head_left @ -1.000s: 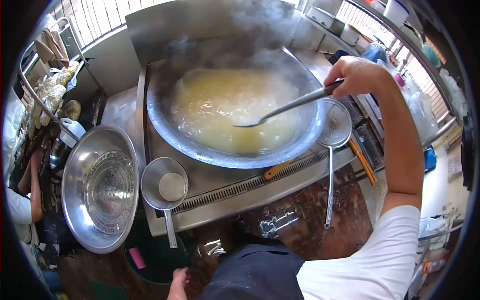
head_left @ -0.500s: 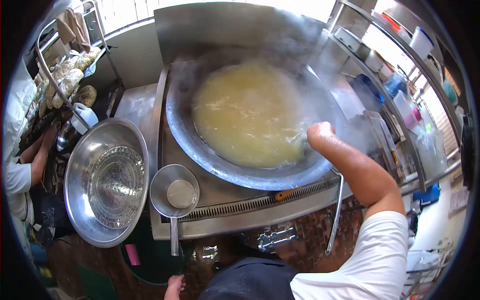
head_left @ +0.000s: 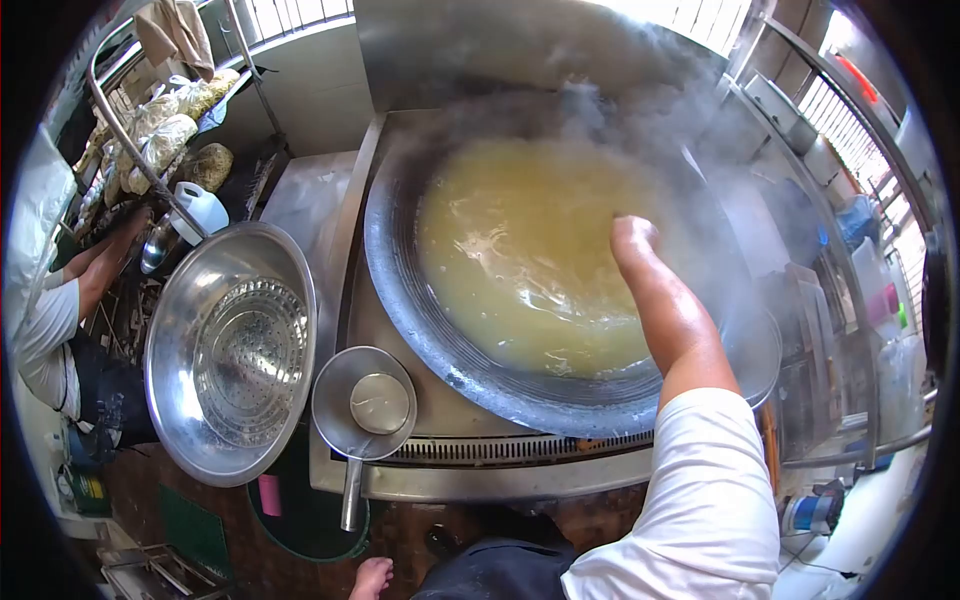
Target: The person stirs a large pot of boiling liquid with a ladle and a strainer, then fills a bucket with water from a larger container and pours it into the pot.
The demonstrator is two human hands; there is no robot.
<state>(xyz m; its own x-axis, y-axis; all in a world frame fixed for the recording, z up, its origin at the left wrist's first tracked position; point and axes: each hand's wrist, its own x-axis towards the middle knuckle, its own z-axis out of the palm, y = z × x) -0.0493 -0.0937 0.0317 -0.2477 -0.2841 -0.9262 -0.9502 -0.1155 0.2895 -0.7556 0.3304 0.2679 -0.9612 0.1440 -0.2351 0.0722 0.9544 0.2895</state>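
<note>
Steam drifts over a huge metal wok (head_left: 470, 375) full of cloudy yellow liquid (head_left: 530, 250). My right hand (head_left: 636, 232) is closed above the liquid, right of the wok's middle; whatever it may grip is hidden. Low in the view, my left hand (head_left: 373, 577) hangs beside my dark apron with fingers curled and nothing visible in them. A long-handled metal ladle (head_left: 340, 405) rests at the stove's front left corner, with a small round pool of liquid in its bowl. Left of it stands a large steel basin (head_left: 175, 400) containing a perforated colander (head_left: 252, 360).
The steel stove edge (head_left: 500, 485) runs along the front. A green tub (head_left: 320, 540) with a pink object stands below. At far left, a co-worker's arm (head_left: 100, 270) reaches toward bagged goods (head_left: 165, 140). Metal shelving (head_left: 860, 130) lines the right side.
The view has shifted, so the wok appears farther right. My right hand has moved from near the wok's right rim to farther over the liquid. The long metal handle at the front rim no longer shows.
</note>
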